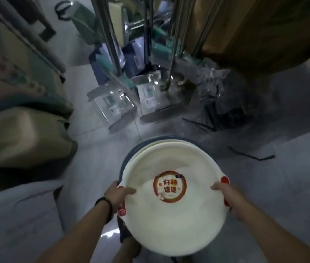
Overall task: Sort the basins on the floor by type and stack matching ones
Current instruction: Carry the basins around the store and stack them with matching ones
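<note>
White basin (169, 215) with a round red label sits between both hands, over matching white basins (169, 147) nested in a blue basin (126, 164) just beyond them. That white stack looks nearly built, though I cannot tell what remains unsorted. Left hand (119, 193) and right hand (226, 194) each grip the rim by a red handle (121, 209), thumbs inside.

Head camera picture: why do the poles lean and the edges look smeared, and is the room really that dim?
Head view: the wide lens tilts the metal poles. Head view: the light is dim, with the white basin brightest. Head view: the beige packages at left are smeared, while the sticker is fairly sharp. Head view: a small glare spot shines on the floor.
</note>
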Available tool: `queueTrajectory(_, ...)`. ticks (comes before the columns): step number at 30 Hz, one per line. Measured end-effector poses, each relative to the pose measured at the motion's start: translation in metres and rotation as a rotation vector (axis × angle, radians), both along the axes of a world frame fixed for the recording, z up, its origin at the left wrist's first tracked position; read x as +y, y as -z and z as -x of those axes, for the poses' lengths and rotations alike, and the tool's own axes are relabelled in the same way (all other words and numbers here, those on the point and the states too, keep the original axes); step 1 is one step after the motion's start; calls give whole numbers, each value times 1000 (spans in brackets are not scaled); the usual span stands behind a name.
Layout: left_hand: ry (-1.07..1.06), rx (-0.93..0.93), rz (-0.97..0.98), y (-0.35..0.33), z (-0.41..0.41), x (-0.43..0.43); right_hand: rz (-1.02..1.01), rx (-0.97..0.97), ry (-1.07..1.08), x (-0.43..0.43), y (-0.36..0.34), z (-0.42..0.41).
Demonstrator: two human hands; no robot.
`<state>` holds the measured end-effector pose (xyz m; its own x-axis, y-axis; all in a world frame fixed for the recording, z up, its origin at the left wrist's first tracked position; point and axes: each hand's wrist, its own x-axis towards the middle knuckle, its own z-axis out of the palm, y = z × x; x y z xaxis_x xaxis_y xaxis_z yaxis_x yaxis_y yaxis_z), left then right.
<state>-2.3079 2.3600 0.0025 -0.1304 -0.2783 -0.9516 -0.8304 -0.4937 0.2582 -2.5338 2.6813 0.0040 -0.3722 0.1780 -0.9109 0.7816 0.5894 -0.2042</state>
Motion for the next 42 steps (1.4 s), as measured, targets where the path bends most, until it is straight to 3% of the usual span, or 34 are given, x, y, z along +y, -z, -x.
queueTrajectory(5, 11, -23, 85, 36, 5, -6, -2, -66, -98, -17, 69, 10)
queueTrajectory(11, 157, -60, 188, 30, 15, -6, -52, -49, -253, -51, 58, 3)
queueTrajectory(17, 427, -127, 168, -15, 13, -13, -119, 120, -649, -84, -13, 10)
queueTrajectory(22, 716, -83, 275, -134, 8, -41, 8, 156, -1026, -153, -136, -2)
queueTrajectory(29, 606, -81, 539, -339, -73, -85, 297, 428, -1478, -279, -334, -87)
queueTrajectory(36, 397, -195, 762, -534, -273, -79, 607, 581, -1771, -357, -511, -268)
queueTrajectory(42, 48, -371, 882, -634, -497, -38, 867, 621, -2077, -400, -618, -478)
